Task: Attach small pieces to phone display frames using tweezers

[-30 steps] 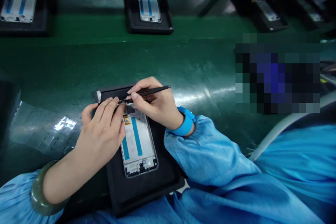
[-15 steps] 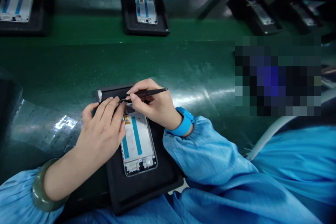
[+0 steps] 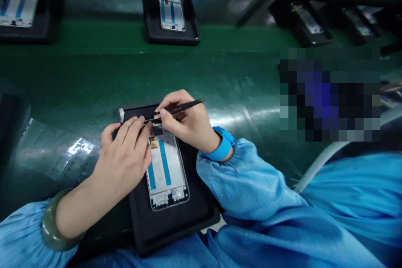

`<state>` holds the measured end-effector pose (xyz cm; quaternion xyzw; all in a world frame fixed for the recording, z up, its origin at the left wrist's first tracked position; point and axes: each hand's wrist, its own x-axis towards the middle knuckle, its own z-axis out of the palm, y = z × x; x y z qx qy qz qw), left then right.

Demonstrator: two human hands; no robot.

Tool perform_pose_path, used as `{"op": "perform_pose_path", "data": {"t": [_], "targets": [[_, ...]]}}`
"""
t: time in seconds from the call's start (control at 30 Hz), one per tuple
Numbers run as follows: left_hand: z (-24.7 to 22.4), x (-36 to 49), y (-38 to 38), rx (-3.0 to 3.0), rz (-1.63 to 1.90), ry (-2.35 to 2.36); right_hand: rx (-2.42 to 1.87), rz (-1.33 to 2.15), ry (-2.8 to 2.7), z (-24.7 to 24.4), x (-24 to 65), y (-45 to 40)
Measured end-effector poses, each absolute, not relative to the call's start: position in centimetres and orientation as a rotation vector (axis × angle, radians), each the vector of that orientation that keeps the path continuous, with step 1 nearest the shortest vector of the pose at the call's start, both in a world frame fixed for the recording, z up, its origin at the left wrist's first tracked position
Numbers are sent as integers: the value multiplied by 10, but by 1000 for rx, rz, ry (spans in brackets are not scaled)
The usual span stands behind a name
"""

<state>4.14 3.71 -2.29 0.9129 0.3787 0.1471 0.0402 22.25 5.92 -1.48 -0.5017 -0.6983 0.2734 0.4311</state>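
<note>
An opened phone (image 3: 174, 167), with its silvery inner plate and blue strips showing, lies in a black tray (image 3: 201, 205) in front of me. My right hand (image 3: 191, 123) pinches a pair of black tweezers (image 3: 190, 104), their tips pointing left over the phone's top end. Across the phone's upper left part lies my left hand (image 3: 124, 155), palm down, its fingers extended and touching the top edge. It covers that corner, so what lies under the fingertips and at the tweezer tips is hidden. A small orange flex cable (image 3: 153, 144) shows beside the left hand.
More black trays with opened phones stand along the back, one at the middle (image 3: 194, 37) and one at the left (image 3: 53, 29). A clear plastic sheet (image 3: 56, 150) lies left on the green work surface (image 3: 103, 75). At the right is a blue-clothed person (image 3: 361, 188).
My right hand and the tweezers have shifted slightly up, and the tweezers' back end is tilted a little higher. The left hand stays on the phone. The whole view has shifted slightly.
</note>
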Motion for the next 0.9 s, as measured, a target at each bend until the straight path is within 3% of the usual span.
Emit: {"op": "perform_pose_path", "data": {"t": [0.37, 0.7, 0.9], "targets": [[-23, 41, 37, 2771, 455, 1159, -1275, 687, -1773, -14, 223, 62], [-22, 40, 37, 2775, 448, 1158, -1278, 449, -1926, -8, 220, 62], [-27, 40, 41, 2735, 465, 1150, -1264, 811, -1535, -20, 222, 65]]}}
